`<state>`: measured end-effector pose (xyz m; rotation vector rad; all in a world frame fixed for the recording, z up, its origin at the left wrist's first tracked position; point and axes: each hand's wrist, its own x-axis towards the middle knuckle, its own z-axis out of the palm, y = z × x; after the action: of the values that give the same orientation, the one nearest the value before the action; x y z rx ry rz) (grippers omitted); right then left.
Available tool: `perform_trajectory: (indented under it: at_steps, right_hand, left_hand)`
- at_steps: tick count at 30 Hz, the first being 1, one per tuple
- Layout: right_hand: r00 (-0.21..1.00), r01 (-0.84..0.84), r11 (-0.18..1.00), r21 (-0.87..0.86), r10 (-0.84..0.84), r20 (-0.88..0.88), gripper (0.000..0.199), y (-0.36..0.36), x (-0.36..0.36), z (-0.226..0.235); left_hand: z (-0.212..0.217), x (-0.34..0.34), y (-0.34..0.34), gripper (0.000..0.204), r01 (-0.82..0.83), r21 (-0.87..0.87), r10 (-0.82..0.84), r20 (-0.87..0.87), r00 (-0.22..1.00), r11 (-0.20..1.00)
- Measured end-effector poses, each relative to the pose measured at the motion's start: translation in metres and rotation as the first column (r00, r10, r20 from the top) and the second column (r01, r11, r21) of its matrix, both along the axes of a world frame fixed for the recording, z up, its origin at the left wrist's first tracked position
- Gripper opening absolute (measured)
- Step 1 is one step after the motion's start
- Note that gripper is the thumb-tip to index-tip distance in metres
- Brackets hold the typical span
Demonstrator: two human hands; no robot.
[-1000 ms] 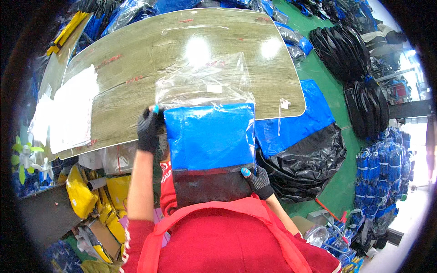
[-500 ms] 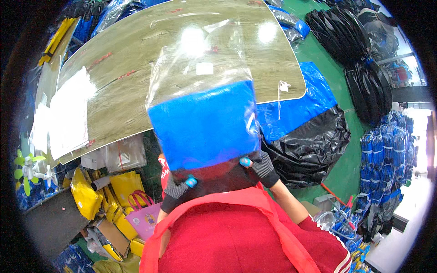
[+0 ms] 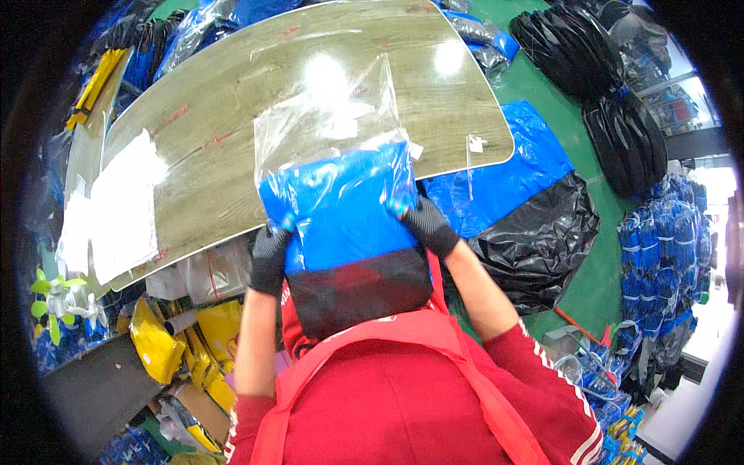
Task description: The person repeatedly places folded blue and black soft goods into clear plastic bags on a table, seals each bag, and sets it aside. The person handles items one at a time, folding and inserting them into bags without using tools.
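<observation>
Holding a folded blue-and-black bundle (image 3: 349,232) at the centre of the frame, its top overlapping the near edge of the wood-grained table (image 3: 209,186). Clamped on the bundle's left edge with the left hand (image 3: 270,252), on its right edge with the right hand (image 3: 428,227); both gloved, set apart, thumbs toward the front face, fingers mostly out of sight behind, so cannot tell how far under. Wrapped, at least over the blue part, in a clear plastic sleeve (image 3: 283,143), with a slack, crumpled end reaching up toward the upper middle of the frame.

Likely light, to judge by the thin-looking folds; probably soft and bendable rather than stiff, so apt to sag if gripped at one corner only. Probably slippery through the glossy film: best to pinch film and contents together at opposite sides of the filled part, fingers flat underneath. Better not to lift by the slack end, thin-looking and perhaps easily torn. Hardly fragile inside, more liable to crease than break
</observation>
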<state>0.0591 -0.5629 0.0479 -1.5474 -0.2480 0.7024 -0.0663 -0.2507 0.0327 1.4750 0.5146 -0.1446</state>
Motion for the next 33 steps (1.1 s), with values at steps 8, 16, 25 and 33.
perform_trajectory:
  at_steps: [8,16,25,33]
  right_hand:
    - [0.897,-0.429,0.845,-0.319,0.359,-0.256,0.049,-0.031,-0.041,0.007]
    - [0.983,-0.017,0.999,-0.039,0.010,-0.182,0.061,-0.011,-0.003,0.019]
    - [0.998,-0.053,0.996,-0.077,0.050,-0.043,0.057,-0.026,-0.010,0.013]
    - [0.971,0.214,0.946,0.244,-0.179,-0.161,0.055,-0.019,-0.005,0.023]
  left_hand:
    - [0.020,-0.038,-0.021,0.073,-0.182,-0.505,0.209,-0.004,0.978,0.844]
    - [0.012,-0.016,-0.027,0.067,0.083,-0.215,-0.067,0.084,0.994,0.973]
    - [0.005,-0.010,-0.020,0.077,0.149,-0.087,-0.156,-0.081,0.984,0.985]
    - [0.011,-0.008,-0.022,0.072,0.131,-0.133,-0.140,-0.059,0.988,0.982]
